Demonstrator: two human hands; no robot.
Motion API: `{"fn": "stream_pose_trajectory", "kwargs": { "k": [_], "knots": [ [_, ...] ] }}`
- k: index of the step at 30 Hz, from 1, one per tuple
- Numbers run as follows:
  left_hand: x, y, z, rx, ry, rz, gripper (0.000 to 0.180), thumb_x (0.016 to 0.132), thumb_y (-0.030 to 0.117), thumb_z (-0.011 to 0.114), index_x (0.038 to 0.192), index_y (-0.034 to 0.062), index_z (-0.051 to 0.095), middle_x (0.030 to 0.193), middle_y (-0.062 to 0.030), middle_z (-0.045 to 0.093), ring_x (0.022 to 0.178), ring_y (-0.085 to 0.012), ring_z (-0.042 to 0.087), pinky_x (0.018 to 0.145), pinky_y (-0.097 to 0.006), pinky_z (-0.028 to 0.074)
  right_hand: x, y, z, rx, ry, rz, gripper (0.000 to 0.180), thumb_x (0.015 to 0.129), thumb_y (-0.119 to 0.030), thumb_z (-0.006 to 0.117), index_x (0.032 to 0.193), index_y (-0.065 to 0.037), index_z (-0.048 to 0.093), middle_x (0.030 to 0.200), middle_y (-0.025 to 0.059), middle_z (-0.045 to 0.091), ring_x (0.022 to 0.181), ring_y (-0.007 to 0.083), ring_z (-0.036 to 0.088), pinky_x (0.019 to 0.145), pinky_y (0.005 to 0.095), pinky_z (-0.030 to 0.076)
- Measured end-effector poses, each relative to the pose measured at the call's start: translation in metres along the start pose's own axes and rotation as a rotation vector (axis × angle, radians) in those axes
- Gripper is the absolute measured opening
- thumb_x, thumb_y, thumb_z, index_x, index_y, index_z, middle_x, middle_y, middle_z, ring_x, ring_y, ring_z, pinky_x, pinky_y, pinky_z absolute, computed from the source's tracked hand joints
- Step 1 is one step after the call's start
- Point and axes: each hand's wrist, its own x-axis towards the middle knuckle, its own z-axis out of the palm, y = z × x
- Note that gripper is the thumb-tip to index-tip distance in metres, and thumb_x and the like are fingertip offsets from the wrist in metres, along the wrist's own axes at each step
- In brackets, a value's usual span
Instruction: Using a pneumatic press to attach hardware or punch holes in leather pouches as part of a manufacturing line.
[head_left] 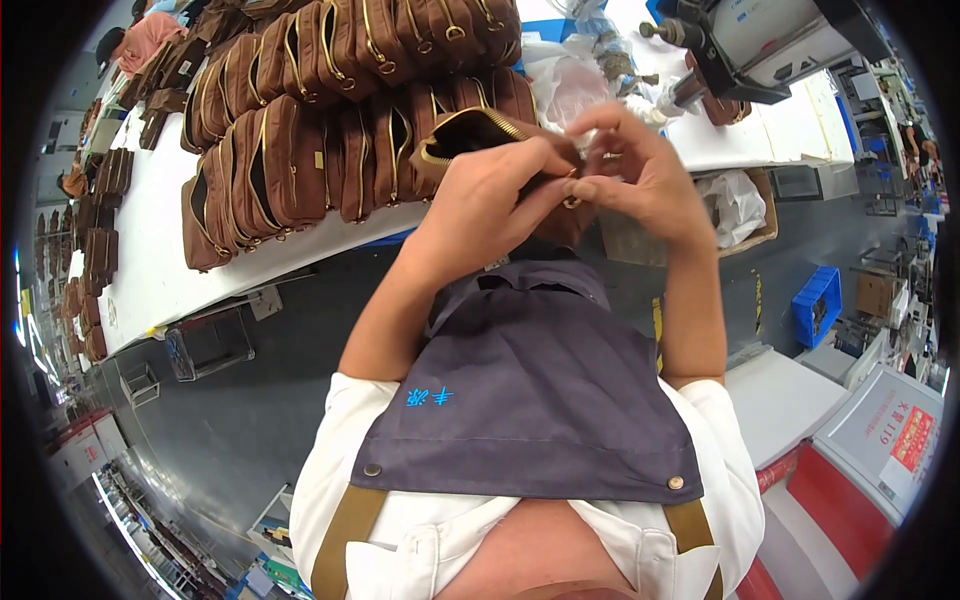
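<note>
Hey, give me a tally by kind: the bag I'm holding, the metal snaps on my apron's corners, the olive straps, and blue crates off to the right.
Held bag: 1
Apron snaps: 2
Olive straps: 2
Blue crate: 1
Total: 6

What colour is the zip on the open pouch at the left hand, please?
The zip is gold; the head view shows it best.

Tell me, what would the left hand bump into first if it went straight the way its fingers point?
Probably the right hand. The left hand points rightward, toward it, by the open brown bag. Depth is hard to judge, so they may already touch.
</note>
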Motion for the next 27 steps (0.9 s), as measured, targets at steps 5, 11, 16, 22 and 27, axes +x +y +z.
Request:
{"fn": "stream_pose_trajectory", "kwargs": {
  "k": [5, 11, 16, 22, 27],
  "knots": [
    [0.026, 0.002, 0.012, -0.275, -0.294, 0.052, 0.012, 0.086, 0.011, 0.067, 0.092, 0.0015, 0.064, 0.081, -0.0103, 0.067, 0.072, -0.0219, 0.065, 0.065, -0.030, 0.049, -0.016, -0.007, -0.031, -0.096, -0.248, 0.158, 0.058, 0.071, -0.019, 0.081, 0.120, -0.002, 0.055, 0.106, 0.0037, 0.057, 0.085, 0.0099, 0.056, 0.073, 0.0209, 0.047],
    [0.024, -0.019, 0.054, -0.323, -0.519, 0.116, 0.013, 0.084, 0.011, 0.069, 0.094, 0.0046, 0.065, 0.082, -0.0101, 0.066, 0.071, -0.0250, 0.064, 0.067, -0.033, 0.051, -0.049, 0.011, -0.036, -0.226, -0.298, 0.241, 0.049, 0.071, -0.018, 0.082, 0.110, -0.002, 0.057, 0.092, -0.0005, 0.058, 0.083, 0.0086, 0.054, 0.076, 0.0252, 0.046],
    [0.039, -0.041, 0.077, -0.260, -0.305, 0.132, 0.011, 0.080, 0.010, 0.073, 0.084, 0.0034, 0.065, 0.089, -0.0080, 0.055, 0.076, -0.0192, 0.061, 0.068, -0.030, 0.049, -0.054, 0.036, -0.052, -0.178, 0.064, 0.363, 0.034, 0.072, -0.017, 0.081, 0.094, -0.004, 0.059, 0.077, -0.0033, 0.056, 0.074, 0.0062, 0.049, 0.066, 0.0235, 0.042],
    [0.075, -0.059, 0.085, -0.546, -0.293, -0.478, 0.017, 0.087, 0.016, 0.069, 0.089, 0.0013, 0.061, 0.080, -0.0001, 0.058, 0.075, -0.0073, 0.057, 0.065, -0.021, 0.046, -0.024, 0.028, -0.082, -0.272, 0.126, 0.346, 0.040, 0.071, -0.015, 0.080, 0.103, -0.003, 0.057, 0.083, -0.0040, 0.052, 0.078, 0.0063, 0.048, 0.073, 0.0220, 0.043],
    [0.095, -0.077, 0.094, -0.628, -0.298, -0.532, 0.017, 0.090, 0.020, 0.064, 0.093, 0.0039, 0.060, 0.081, -0.0015, 0.062, 0.070, -0.0067, 0.056, 0.061, -0.021, 0.044, -0.014, 0.028, -0.096, -0.241, 0.208, 0.282, 0.048, 0.071, -0.020, 0.082, 0.110, -0.001, 0.060, 0.091, -0.0009, 0.060, 0.080, 0.0088, 0.052, 0.075, 0.0247, 0.045]
  ]
}}
